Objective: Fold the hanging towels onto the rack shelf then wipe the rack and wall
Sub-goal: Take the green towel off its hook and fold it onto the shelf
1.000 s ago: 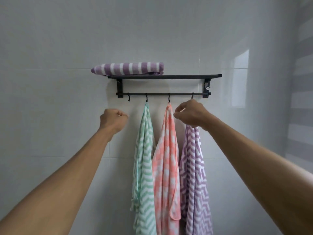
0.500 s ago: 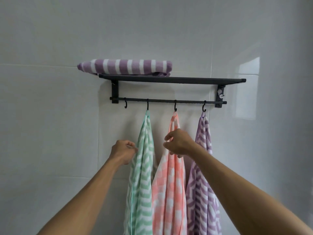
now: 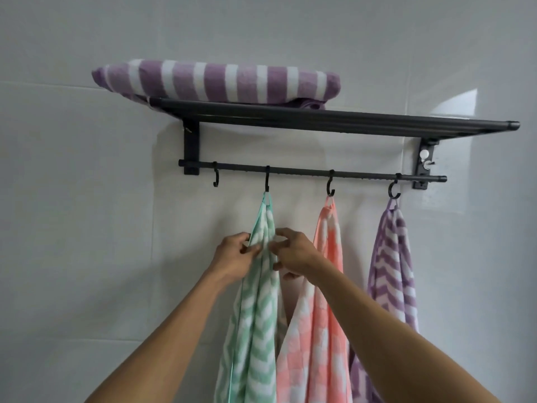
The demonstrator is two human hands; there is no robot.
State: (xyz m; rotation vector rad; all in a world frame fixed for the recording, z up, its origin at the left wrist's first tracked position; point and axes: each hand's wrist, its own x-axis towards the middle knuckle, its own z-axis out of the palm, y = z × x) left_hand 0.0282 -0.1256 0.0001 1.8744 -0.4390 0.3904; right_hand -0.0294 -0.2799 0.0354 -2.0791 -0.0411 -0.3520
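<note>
A black wall rack [image 3: 377, 123] carries a folded purple-striped towel [image 3: 220, 82] on the left of its shelf. From hooks on the bar [image 3: 305, 171] below hang a green zigzag towel [image 3: 255, 315], a pink one [image 3: 322, 330] and a purple one [image 3: 392, 271]. My left hand [image 3: 234, 257] pinches the green towel's left edge a little under its hook. My right hand [image 3: 293, 254] grips the same towel from the right side, in front of the pink towel.
The leftmost hook [image 3: 215, 178] on the bar is bare. The right half of the shelf holds nothing. Glossy white wall tiles [image 3: 72, 228] surround the rack, with a bright window reflection [image 3: 453, 103] at the upper right.
The view has come closer to the rack. Both hands moved inward onto the green towel; the right hand left the pink towel and now grips the green one.
</note>
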